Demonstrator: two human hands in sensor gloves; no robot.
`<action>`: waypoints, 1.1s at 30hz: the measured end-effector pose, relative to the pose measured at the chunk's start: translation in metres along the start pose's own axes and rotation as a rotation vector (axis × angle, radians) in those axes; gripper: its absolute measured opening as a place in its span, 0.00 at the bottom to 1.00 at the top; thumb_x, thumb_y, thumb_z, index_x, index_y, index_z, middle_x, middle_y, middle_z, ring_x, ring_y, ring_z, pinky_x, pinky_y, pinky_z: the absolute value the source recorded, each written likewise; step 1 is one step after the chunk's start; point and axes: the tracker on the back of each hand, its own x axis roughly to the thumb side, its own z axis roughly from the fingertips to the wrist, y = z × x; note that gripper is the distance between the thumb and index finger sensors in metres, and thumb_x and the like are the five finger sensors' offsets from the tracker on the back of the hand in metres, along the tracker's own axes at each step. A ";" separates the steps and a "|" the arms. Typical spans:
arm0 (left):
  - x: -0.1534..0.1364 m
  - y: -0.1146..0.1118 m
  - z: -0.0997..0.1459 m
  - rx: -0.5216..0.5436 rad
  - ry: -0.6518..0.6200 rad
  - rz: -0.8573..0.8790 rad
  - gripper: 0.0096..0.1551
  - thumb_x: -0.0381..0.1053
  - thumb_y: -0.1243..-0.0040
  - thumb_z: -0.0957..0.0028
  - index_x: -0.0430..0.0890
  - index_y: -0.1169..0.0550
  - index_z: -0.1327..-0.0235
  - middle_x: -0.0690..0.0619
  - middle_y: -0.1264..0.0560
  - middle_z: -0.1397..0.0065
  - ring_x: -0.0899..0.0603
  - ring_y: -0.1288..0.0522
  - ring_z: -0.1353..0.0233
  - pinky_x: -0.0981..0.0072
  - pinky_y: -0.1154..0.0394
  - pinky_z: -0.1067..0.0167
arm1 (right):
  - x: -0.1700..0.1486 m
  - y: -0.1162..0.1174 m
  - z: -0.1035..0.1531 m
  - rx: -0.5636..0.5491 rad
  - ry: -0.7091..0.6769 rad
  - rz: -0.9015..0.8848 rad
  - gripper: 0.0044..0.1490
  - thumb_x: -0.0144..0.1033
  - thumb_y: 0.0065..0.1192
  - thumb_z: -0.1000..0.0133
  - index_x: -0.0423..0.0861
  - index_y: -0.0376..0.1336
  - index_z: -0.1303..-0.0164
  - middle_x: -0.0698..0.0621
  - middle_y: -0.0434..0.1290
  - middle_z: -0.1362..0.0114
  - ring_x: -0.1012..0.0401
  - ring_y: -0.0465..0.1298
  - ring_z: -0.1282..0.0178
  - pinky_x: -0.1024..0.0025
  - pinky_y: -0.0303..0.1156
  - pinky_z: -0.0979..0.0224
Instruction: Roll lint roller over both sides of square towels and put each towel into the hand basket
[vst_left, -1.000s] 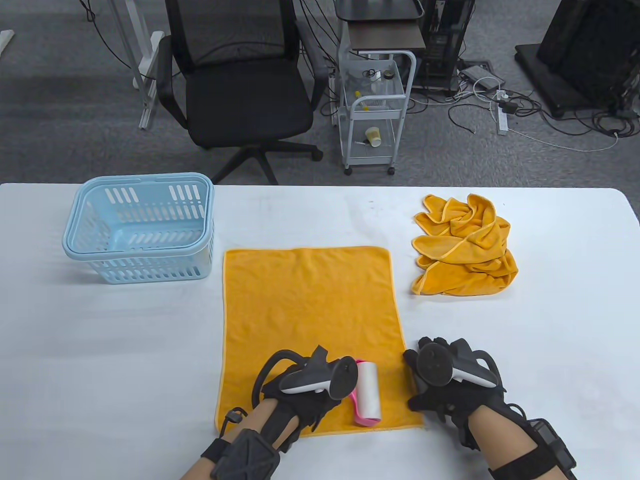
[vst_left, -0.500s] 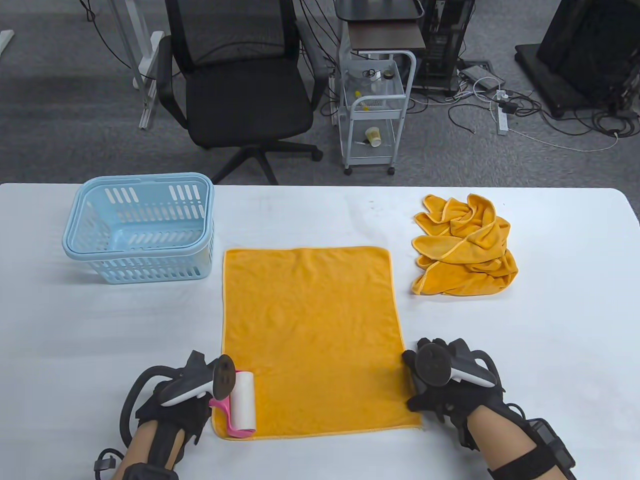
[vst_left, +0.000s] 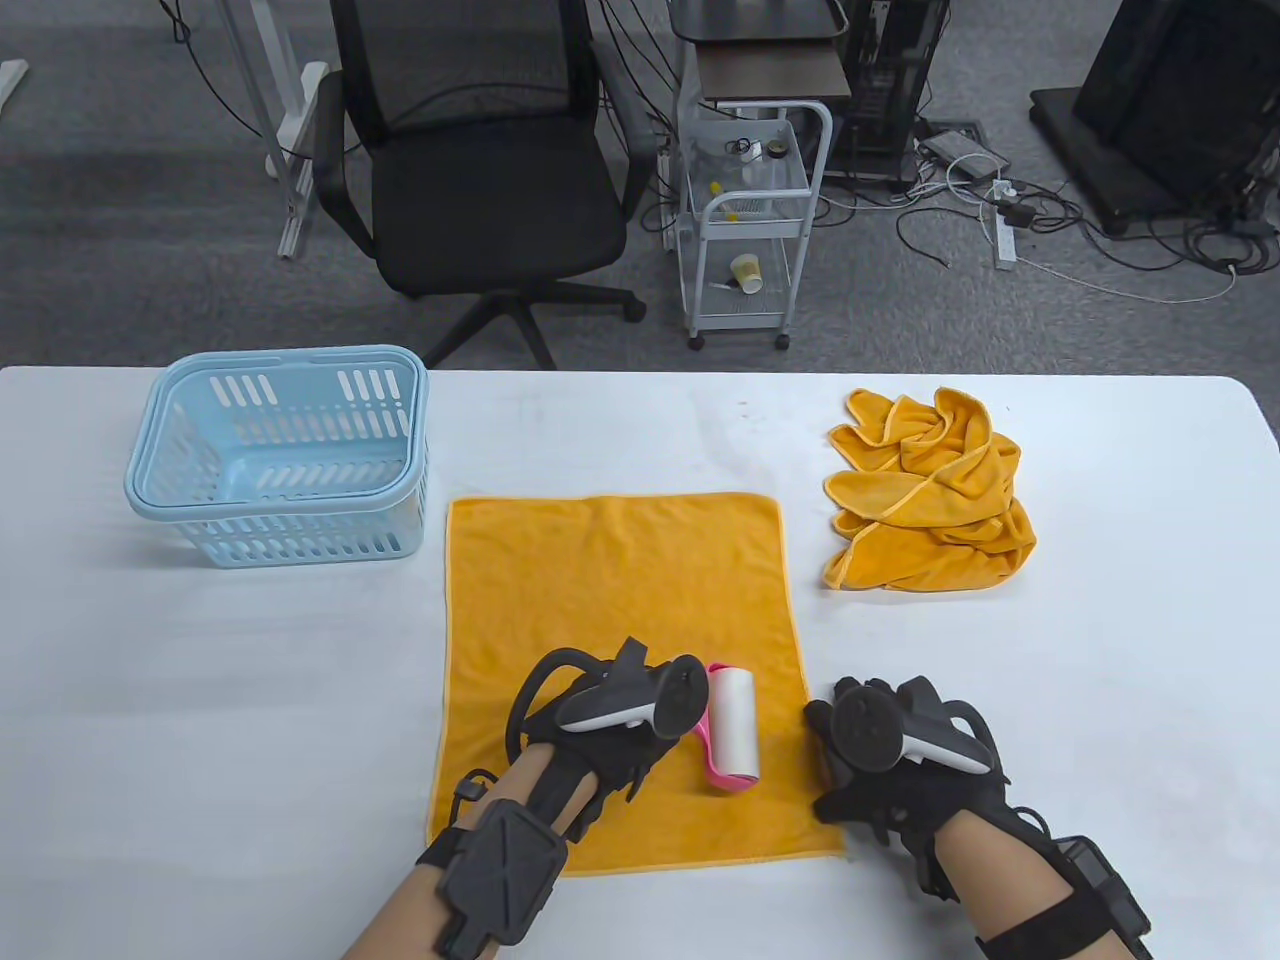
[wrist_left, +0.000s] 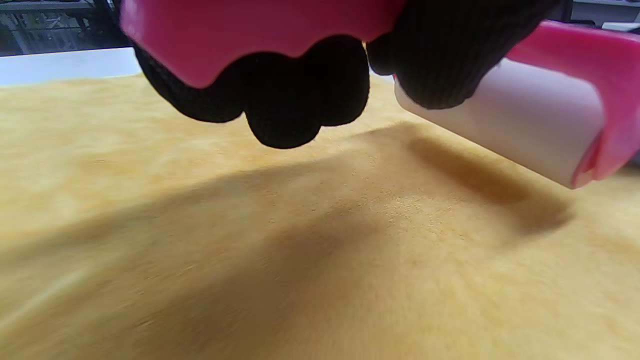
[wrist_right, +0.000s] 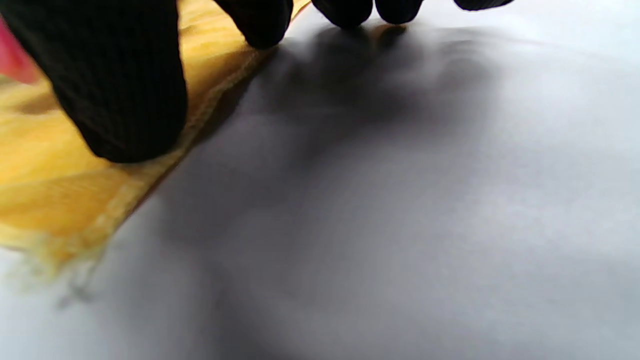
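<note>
An orange square towel (vst_left: 620, 620) lies flat in the middle of the white table (vst_left: 200, 700). My left hand (vst_left: 610, 730) grips the pink handle of a lint roller (vst_left: 732, 728), whose white roll (wrist_left: 510, 130) rests on the towel's near right part. In the left wrist view the fingers (wrist_left: 290, 95) curl round the pink handle (wrist_left: 240, 35). My right hand (vst_left: 880, 770) lies flat at the towel's near right edge, thumb (wrist_right: 125, 85) on the orange cloth (wrist_right: 60, 165), the other fingertips (wrist_right: 345, 12) on the table. A light blue hand basket (vst_left: 280, 455) stands at the far left.
A crumpled pile of orange towels (vst_left: 930, 495) lies at the far right of the table. Beyond the far edge stand a black office chair (vst_left: 470, 180) and a small white trolley (vst_left: 750, 220). Cables lie on the floor.
The left hand rolled the lint roller left to the towel's near left corner, then back right and a little farther up the towel. The right hand stayed put.
</note>
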 end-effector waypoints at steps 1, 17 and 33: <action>-0.001 -0.002 -0.005 -0.006 0.015 -0.020 0.32 0.58 0.38 0.46 0.62 0.37 0.29 0.55 0.26 0.29 0.42 0.19 0.35 0.42 0.23 0.35 | 0.000 0.000 0.000 0.000 0.000 -0.001 0.63 0.60 0.75 0.49 0.47 0.46 0.13 0.34 0.43 0.14 0.32 0.45 0.16 0.27 0.51 0.26; -0.163 -0.025 0.093 -0.264 0.533 -0.287 0.24 0.53 0.33 0.46 0.65 0.30 0.39 0.58 0.24 0.30 0.43 0.19 0.32 0.37 0.27 0.30 | -0.001 0.000 0.000 0.004 0.003 -0.004 0.62 0.60 0.76 0.49 0.47 0.46 0.13 0.34 0.43 0.14 0.32 0.45 0.16 0.27 0.51 0.26; -0.044 0.016 -0.028 -0.018 0.119 -0.069 0.30 0.56 0.36 0.46 0.61 0.35 0.32 0.58 0.24 0.33 0.44 0.18 0.37 0.42 0.24 0.34 | -0.002 0.000 0.000 0.004 0.003 -0.022 0.62 0.60 0.76 0.49 0.48 0.46 0.13 0.34 0.42 0.14 0.32 0.44 0.16 0.27 0.51 0.25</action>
